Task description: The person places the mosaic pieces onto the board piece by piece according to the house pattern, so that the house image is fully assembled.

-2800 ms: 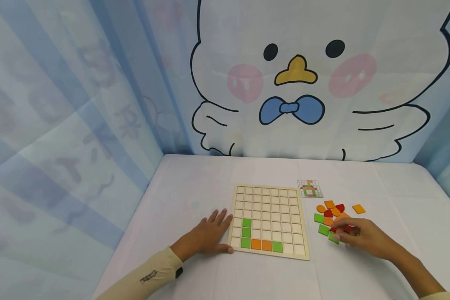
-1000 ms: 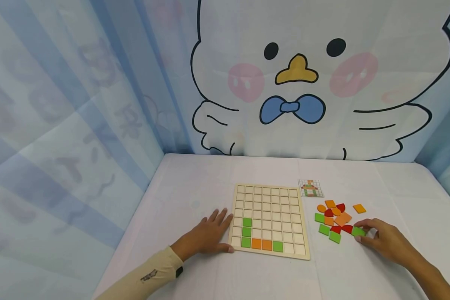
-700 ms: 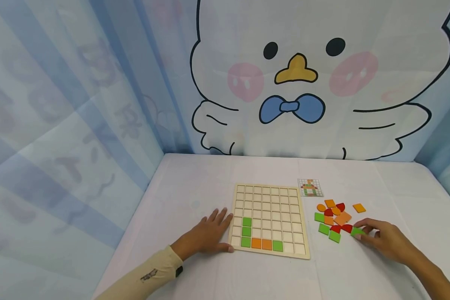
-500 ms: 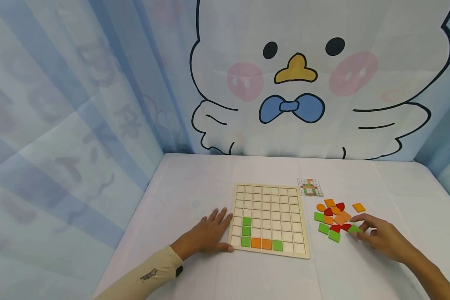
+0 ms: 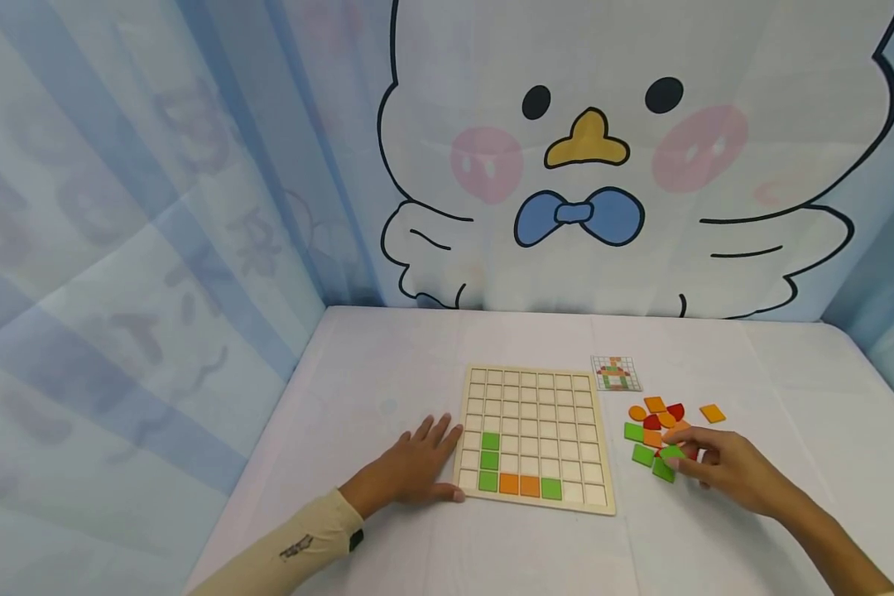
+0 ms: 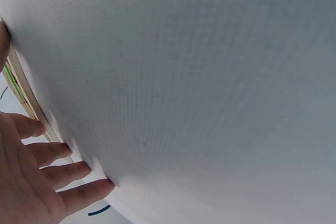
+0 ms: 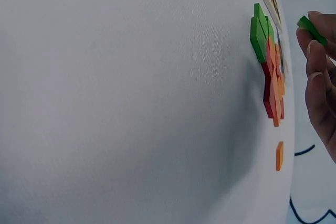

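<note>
My left hand lies with fingers spread on the table, its fingertips and thumb at the left edge of a wooden grid board. Green square tiles fill several cells near the lower left of the board, and two orange tiles sit in its bottom row. My right hand pinches a green square tile between thumb and fingers, raised above the loose pile. Part of the pile, including red pieces, is hidden behind that hand in the head view.
Loose green, orange and red tiles lie right of the board, with one orange tile apart from them. A small pattern card lies by the board's upper right corner. A printed curtain hangs behind the white table.
My right hand first moved right, reaching a green tile at the right of the pile. It has since picked that tile up and carried it left over the pile. My left hand stays put.
</note>
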`<state>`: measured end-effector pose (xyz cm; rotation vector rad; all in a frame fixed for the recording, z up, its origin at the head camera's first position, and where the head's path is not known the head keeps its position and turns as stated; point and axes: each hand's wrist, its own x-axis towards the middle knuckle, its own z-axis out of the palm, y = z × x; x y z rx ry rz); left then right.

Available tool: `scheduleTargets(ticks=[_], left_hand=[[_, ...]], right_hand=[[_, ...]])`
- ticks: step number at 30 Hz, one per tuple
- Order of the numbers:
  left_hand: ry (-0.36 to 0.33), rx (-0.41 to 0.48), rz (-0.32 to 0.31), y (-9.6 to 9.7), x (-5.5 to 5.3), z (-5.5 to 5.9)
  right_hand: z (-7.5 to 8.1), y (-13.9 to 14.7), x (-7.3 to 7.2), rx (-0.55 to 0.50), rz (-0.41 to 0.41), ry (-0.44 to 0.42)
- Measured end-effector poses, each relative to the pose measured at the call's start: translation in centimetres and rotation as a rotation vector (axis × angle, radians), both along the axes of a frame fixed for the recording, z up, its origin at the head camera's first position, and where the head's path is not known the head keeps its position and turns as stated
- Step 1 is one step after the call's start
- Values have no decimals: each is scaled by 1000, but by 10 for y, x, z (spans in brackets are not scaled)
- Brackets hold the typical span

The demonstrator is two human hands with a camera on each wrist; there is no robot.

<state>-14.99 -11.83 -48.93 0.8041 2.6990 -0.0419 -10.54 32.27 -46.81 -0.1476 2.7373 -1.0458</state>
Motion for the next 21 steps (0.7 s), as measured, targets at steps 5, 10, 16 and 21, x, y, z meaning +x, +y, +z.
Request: scheduleTargets(ticks=[5,10,16,21], left_hand=[[-2,0,8,0,0,0],[-9,3,14,0,0,0],[-24,20,20,0,1,2],[-22,15,18,1,0,3]], right_hand=[[2,-7,-2,-112,67,-65],[1,-16,-5,-141,124,-58],[-4,-30,-6,-163,165,-21],[-7,-42,-9,-173,187,14]])
